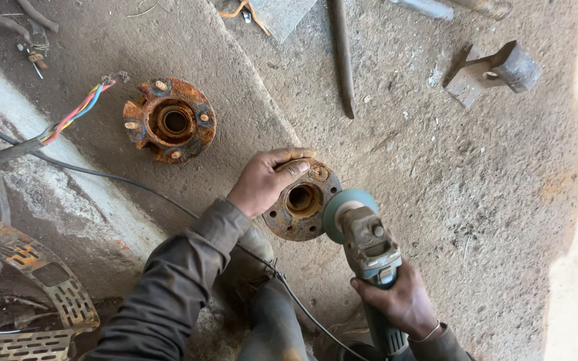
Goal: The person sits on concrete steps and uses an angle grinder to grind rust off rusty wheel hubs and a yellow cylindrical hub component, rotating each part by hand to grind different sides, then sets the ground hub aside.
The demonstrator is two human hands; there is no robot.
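An angle grinder (369, 251) is gripped by the right hand (402, 301), its disc against a rusty flange (302, 200) clasped by the left hand (265, 180); grinding appears underway, so steady bracing is called for.

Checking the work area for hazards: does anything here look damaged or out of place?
Yes. The cable on the floor at left ends in bare, splayed coloured wires. Both wheel hubs are heavily rusted.

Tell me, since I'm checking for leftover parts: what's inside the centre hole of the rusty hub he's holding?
The rusty hub shows a dark, hollow bore with rusty walls. Its bottom is in shadow, and the grinder disc covers its right edge.
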